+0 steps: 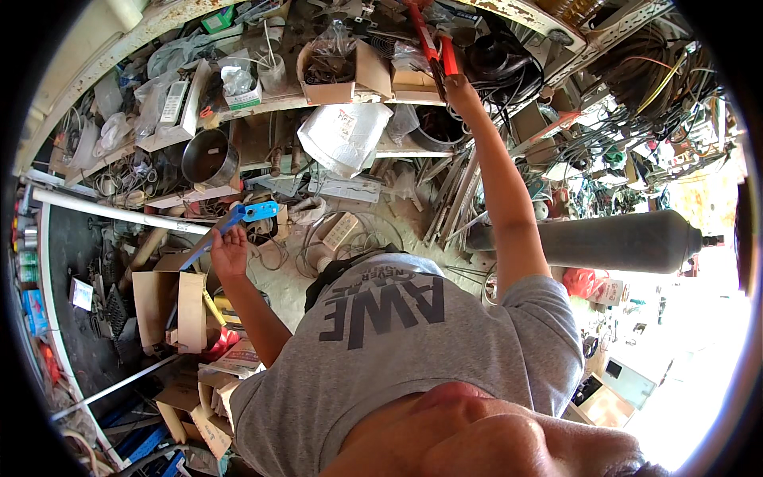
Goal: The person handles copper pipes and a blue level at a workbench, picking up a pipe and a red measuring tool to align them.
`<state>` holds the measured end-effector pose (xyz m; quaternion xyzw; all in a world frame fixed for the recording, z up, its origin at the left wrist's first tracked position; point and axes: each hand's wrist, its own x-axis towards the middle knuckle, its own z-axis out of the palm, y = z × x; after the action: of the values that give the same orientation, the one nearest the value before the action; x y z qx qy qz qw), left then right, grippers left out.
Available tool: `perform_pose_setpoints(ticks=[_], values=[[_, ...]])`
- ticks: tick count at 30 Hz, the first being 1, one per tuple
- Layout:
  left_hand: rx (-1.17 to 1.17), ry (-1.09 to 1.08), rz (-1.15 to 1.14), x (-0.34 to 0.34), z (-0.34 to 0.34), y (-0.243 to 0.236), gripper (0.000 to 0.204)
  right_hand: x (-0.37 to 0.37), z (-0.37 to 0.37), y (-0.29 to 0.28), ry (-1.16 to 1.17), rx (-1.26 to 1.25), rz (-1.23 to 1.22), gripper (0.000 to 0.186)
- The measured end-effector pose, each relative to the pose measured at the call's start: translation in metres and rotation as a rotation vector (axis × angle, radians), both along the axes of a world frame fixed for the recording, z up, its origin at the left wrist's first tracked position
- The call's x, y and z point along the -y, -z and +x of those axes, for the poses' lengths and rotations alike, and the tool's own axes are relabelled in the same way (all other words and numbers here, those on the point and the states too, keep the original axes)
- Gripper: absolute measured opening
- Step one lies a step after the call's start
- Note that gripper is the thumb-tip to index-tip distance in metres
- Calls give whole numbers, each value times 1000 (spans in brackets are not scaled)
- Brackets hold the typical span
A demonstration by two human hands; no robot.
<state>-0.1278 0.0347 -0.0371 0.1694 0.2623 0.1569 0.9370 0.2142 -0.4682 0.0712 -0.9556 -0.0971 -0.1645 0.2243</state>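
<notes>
My left hand (230, 251) is raised at the left, its palm partly showing and its fingers against a long blue bar (200, 248). At the bar's upper end is a blue end piece (261, 211) with round holes. The kind of tool is not clear. My right arm stretches far forward to the shelf, where my right hand (459, 91) is closed on a tool with two long red handles (427, 41). The tool's far end is cut off by the frame's upper edge. An open cardboard box (372, 73) stands left of that hand, and black cables lie to its right.
Cluttered shelves span the far side, with a metal pot (210, 159) and a white plastic sheet (343, 137). A large grey gas cylinder (612, 241) lies across the right. Cardboard boxes (191, 312) stand at the left, and coiled cable (350, 230) lies on the floor.
</notes>
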Motion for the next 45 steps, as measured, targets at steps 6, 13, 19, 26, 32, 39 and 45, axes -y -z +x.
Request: perform_pose_setpoints(ticks=[6,13,19,26,32,39,45], values=[[-33,-25,11,-2,-5,2,22,-20,-19,-27,76,-200,-114,45],[-48,-16,36,-2,-7,7,23,-14,-48,-33,9,-92,-5,56],[-74,-32,31,6,-3,-3,22,-17,-67,-31,94,44,80,40],[-53,-34,46,9,0,-12,21,-23,-52,-34,135,67,-111,30],[-69,-23,54,8,-1,-9,23,-24,-36,-34,156,-48,-288,33],[-40,7,53,7,-6,-8,25,-36,-33,-44,167,-155,-395,31],[-31,14,34,1,-6,-4,24,-53,-21,-39,253,-163,-532,34]])
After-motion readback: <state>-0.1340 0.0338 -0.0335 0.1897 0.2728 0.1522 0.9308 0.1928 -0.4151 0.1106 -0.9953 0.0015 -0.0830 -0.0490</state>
